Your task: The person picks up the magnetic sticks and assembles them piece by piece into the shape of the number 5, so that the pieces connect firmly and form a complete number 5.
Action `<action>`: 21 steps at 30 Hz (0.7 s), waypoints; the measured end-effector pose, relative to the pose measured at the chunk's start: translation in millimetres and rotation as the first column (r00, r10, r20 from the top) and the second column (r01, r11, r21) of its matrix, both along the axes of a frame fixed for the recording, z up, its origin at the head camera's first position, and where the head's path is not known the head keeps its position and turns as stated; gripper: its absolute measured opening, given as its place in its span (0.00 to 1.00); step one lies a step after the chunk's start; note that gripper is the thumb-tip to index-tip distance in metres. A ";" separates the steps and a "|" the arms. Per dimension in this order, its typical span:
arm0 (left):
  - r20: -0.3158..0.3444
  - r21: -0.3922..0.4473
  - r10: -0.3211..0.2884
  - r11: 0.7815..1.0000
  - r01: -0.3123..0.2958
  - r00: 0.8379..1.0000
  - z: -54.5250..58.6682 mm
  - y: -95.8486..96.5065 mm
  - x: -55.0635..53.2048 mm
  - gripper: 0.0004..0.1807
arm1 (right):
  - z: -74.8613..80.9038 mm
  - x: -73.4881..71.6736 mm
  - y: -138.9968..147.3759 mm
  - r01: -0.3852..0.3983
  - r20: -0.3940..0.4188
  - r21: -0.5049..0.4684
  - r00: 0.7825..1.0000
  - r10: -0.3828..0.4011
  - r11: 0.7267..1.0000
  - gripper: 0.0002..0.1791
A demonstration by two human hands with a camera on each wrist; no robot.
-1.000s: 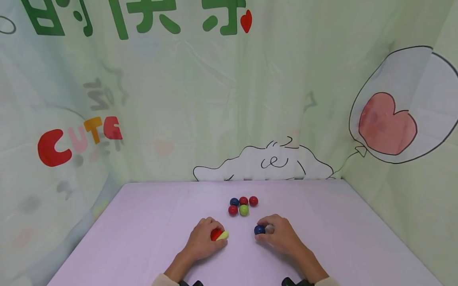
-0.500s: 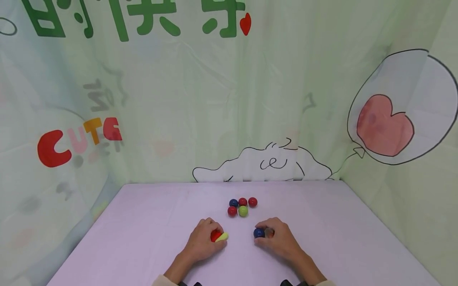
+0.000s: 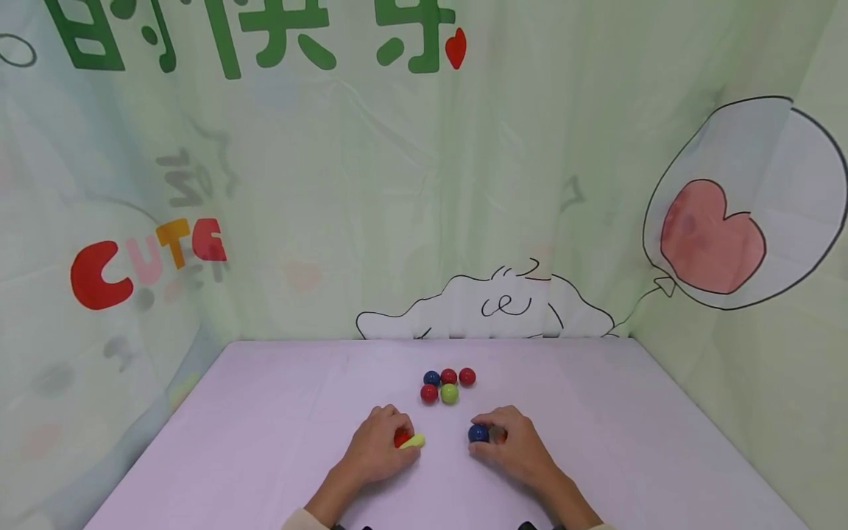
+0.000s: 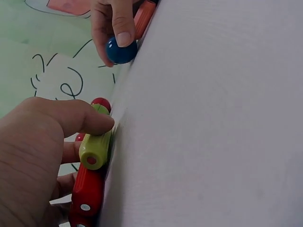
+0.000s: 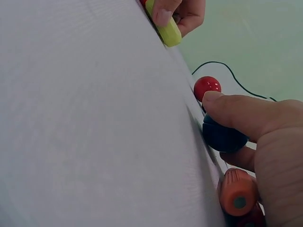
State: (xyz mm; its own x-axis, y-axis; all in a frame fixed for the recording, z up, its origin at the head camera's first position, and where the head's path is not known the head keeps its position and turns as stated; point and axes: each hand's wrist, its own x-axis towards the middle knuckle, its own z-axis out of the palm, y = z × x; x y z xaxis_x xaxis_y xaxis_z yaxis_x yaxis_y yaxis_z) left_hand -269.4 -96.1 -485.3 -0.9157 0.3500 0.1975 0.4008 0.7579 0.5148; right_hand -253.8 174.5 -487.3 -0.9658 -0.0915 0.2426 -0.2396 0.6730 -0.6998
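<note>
My left hand (image 3: 374, 445) holds a short yellow-green rod (image 4: 97, 149) between thumb and fingers. A red rod (image 4: 89, 189) lies beside it under the same hand, with another red end partly hidden below. Opposite, my right hand (image 3: 520, 445) pinches a glossy blue ball (image 5: 225, 135) between thumb and fingers. Behind that ball, under the right palm, an orange rod (image 5: 239, 194) with a round dark end shows, and a dark red piece sits below it, mostly hidden. Both hands are low over the table, a hand's width apart, with ball and rod facing each other.
Beyond the hands, several balls sit clustered on the pale lilac table (image 3: 278, 412): a blue one (image 3: 431, 379), a green one (image 3: 450, 393) and red ones (image 3: 467, 377). A printed curtain (image 3: 397, 184) closes the table's back and sides.
The head view has tilted slightly. Less of the red rod shows in my left hand now. My right hand keeps the blue ball, and the piece behind it has turned from pale to brownish.
</note>
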 end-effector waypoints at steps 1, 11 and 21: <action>0.005 -0.007 -0.001 1.000 0.001 1.000 0.7 0.7 0.0 0.08 | -0.1 0.6 -0.5 0.002 0.005 -0.008 1.000 -0.002 1.000 0.20; 0.039 0.053 0.044 0.998 -0.046 0.998 26.5 9.8 -3.2 0.09 | 1.7 2.4 -1.9 0.024 0.028 -0.039 0.999 -0.022 0.999 0.20; 0.102 0.130 -0.016 0.992 0.003 0.995 45.7 26.2 -8.7 0.06 | 0.6 0.2 0.4 0.014 0.014 -0.043 1.000 -0.014 0.999 0.18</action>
